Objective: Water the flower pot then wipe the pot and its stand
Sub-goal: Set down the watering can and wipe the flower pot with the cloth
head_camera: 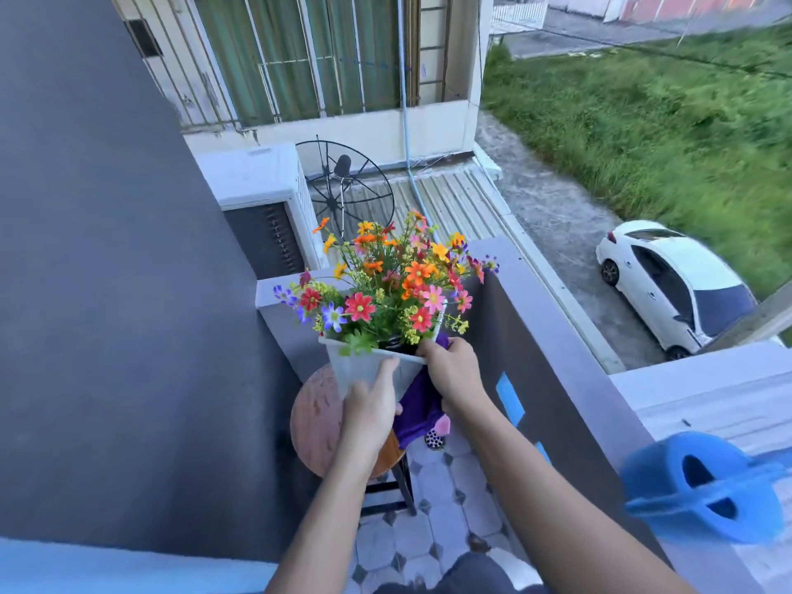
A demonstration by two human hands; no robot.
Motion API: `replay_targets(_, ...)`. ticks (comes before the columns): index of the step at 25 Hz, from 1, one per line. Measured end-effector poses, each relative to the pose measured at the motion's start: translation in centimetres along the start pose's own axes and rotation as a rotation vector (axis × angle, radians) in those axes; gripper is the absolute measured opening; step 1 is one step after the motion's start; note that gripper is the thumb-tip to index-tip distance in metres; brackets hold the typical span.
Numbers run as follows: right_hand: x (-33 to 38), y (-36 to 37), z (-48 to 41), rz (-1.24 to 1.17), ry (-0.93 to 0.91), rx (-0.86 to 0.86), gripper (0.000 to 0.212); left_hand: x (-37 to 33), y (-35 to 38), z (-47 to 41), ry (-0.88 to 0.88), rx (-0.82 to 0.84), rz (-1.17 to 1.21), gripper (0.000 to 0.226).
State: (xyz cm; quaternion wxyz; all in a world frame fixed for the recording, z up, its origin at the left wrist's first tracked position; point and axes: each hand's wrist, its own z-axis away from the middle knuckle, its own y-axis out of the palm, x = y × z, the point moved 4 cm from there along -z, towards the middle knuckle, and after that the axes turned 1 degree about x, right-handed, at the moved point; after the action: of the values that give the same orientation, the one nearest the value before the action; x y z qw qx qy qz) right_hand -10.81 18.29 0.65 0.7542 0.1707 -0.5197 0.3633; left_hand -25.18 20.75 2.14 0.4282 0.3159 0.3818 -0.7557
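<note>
The grey balcony wall (557, 336) runs along the right side, and the blue watering can (703, 490) sits on top of it, well apart from both hands. Nobody is holding it, so the watering part is probably done, though no wet soil or water shows. Down by the tiled floor stands the round wooden stool (317, 418), which looks like the stand for the pot. The pale flower pot (364, 368), full of bright flowers (385, 289), is up in front of the person, over the stool. Its bottom is hidden, so I cannot tell if it touches the seat. A purple cloth (418, 409) hangs down the pot's right side. The left hand (370, 411) grips the near side of the pot, with the fingers curled on it. The right hand (454, 375) grasps the cloth and presses it against the pot just under the rim. So the job looks to be at the wiping step, with the pot being cleaned now. The stool has no cloth on it, so I think wiping the stand is left to do, and then the pot needs to go back on it.
</note>
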Motion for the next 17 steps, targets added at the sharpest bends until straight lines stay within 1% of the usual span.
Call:
replay_targets(3, 0.0, 0.1, 0.9, 0.024, -0.040, 0.015, 0.023, -0.6, 0.9, -1.0, -0.022, -0.005, 0.075, 0.056)
replay_targets(6, -0.2, -0.7, 0.7, 0.111, -0.108, 0.077, 0.018, -1.2, 2.6, -2.0, -0.048, -0.034, 0.105, 0.050)
replay_targets(8, -0.2, -1.1, 0.8, 0.165, -0.176, 0.116, 0.023, -1.2, 2.9, -2.0, -0.058, -0.062, 0.108, 0.043)
replay_targets(10, 0.3, -0.9, 1.0, 0.166, -0.229, 0.150, 0.023, -1.4, 2.5, -1.9, -0.063, -0.047, 0.184, 0.038)
replay_targets(12, 0.6, -1.2, 0.7, 0.129, -0.260, 0.213, 0.026, -2.2, 2.2, -2.2, -0.059, -0.043, 0.255, 0.036)
replay_targets(15, 0.4, -1.4, 0.7, 0.051, -0.419, 0.385, 0.029, -3.3, 1.5, -3.0, -0.038, -0.086, 0.349, 0.030)
replay_targets(17, -0.3, -1.6, 1.1, 0.057, -0.538, 0.426, 0.027, -3.8, 0.8, -3.0, -0.042, -0.103, 0.359, 0.028)
